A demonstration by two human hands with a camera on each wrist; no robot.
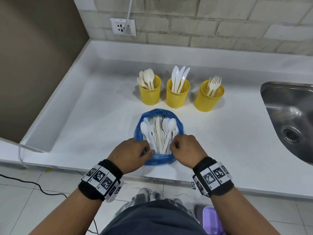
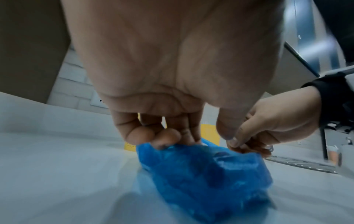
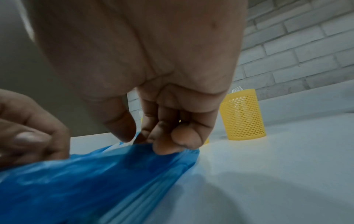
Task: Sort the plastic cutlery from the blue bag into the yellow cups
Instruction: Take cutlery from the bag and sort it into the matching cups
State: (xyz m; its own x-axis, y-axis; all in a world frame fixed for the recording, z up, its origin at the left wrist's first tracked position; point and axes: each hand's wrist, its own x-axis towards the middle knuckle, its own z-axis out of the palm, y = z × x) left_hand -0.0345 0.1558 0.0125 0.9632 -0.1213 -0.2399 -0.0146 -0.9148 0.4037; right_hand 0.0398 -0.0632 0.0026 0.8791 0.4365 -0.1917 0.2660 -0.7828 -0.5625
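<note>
An open blue bag (image 1: 159, 159) lies near the counter's front edge, holding a pile of white plastic cutlery (image 1: 157, 131): spoons, forks and knives. My left hand (image 1: 147, 148) grips the bag's near-left rim with curled fingers (image 2: 139, 136). My right hand (image 1: 173, 145) pinches the near-right rim of the bag (image 3: 95, 174) beside the cutlery handles. Behind the bag stand three yellow mesh cups: the left cup (image 1: 149, 94) holds spoons, the middle cup (image 1: 177, 95) knives, the right cup (image 1: 209, 97) forks.
A steel sink (image 1: 291, 116) is set into the white counter (image 1: 84, 116) at the right. A wall socket (image 1: 122, 27) with a plugged cable sits on the brick wall behind. A brown panel bounds the counter on the left.
</note>
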